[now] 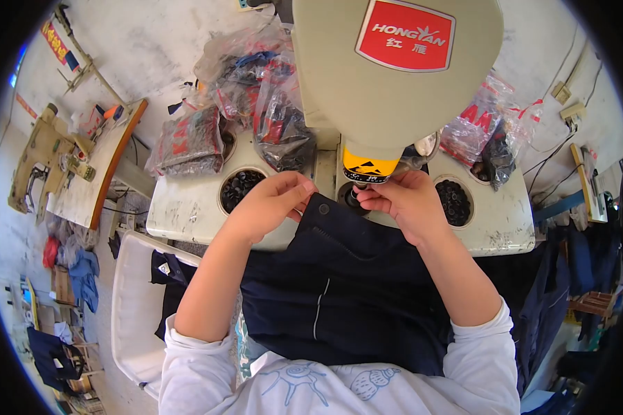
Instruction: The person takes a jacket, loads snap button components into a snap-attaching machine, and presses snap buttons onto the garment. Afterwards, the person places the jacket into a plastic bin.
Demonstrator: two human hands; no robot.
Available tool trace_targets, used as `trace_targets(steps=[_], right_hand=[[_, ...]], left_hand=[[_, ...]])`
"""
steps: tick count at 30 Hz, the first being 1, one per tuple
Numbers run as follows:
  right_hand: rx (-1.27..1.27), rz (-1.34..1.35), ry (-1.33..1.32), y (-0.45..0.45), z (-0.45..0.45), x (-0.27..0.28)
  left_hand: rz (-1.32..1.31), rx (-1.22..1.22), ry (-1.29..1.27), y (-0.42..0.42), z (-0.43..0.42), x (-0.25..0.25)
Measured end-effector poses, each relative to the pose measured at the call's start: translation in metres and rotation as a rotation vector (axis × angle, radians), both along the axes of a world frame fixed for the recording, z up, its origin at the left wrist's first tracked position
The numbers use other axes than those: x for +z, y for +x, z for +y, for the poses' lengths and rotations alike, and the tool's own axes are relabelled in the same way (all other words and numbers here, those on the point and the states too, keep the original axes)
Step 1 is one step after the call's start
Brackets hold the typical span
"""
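Dark cloth (pixel 381 297) is lying by the machine (pixel 394 90), our left hand (pixel 273 204) is pinching its corner, maybe for flatness, but whether our right hand (pixel 414 205) is gripping we cannot tell.

Head view looks forward, down at the hands (pixel 271 207).

L hand (pixel 268 206) pinching dk garment (pixel 353 290) corner; R hand (pixel 414 205) under machine's (pixel 394 97) yel. band (pixel 371 160).
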State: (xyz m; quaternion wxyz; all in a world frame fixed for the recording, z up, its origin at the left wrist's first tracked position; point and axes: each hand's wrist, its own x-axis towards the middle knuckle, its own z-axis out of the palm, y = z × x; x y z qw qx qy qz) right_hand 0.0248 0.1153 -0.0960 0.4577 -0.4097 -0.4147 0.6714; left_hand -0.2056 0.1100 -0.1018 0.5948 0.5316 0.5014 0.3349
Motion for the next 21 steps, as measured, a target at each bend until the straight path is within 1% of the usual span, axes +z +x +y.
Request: trace_targets(steps=[3, 6, 7, 9, 10, 12, 13, 16, 17, 20, 21], right_hand=[[-0.016, 0.017, 0.028, -0.001, 0.001, 0.001], [-0.017, -0.033, 0.034, 0.000, 0.002, 0.002], [-0.016, -0.059, 0.030, 0.001, 0.002, 0.002], [-0.026, -0.560, 0.277, 0.018, -0.006, 0.007], [-0.030, -0.812, 0.399, 0.024, -0.012, 0.008], [0.064, -0.939, 0.547, 0.030, -0.033, 0.002], [0.114, -1.002, 0.619, 0.032, -0.041, 0.000], [0.220, -0.894, 0.418, 0.030, -0.043, -0.010], [0.181, -0.773, 0.325, 0.030, -0.037, -0.014], [0.141, -0.773, 0.387, 0.029, -0.011, -0.009], [0.135, -0.784, 0.331, 0.027, -0.007, -0.002]], left_hand=[[-0.044, 0.033, -0.011, 0.001, -0.006, -0.013], [0.065, 0.044, -0.035, 0.005, -0.014, -0.002], [0.032, 0.011, -0.030, 0.009, -0.017, -0.002], [-0.033, -0.056, -0.025, 0.021, -0.026, -0.005], [0.065, -0.006, 0.075, 0.027, -0.031, -0.005], [0.257, 0.097, 0.282, 0.036, -0.041, -0.005], [0.213, 0.136, 0.386, 0.038, -0.042, -0.012], [0.270, 0.223, 0.500, 0.044, -0.041, -0.017], [0.401, 0.264, 0.578, 0.045, -0.036, -0.020], [0.432, 0.345, 0.670, 0.051, -0.014, -0.028], [0.445, 0.352, 0.693, 0.051, -0.009, -0.026]])
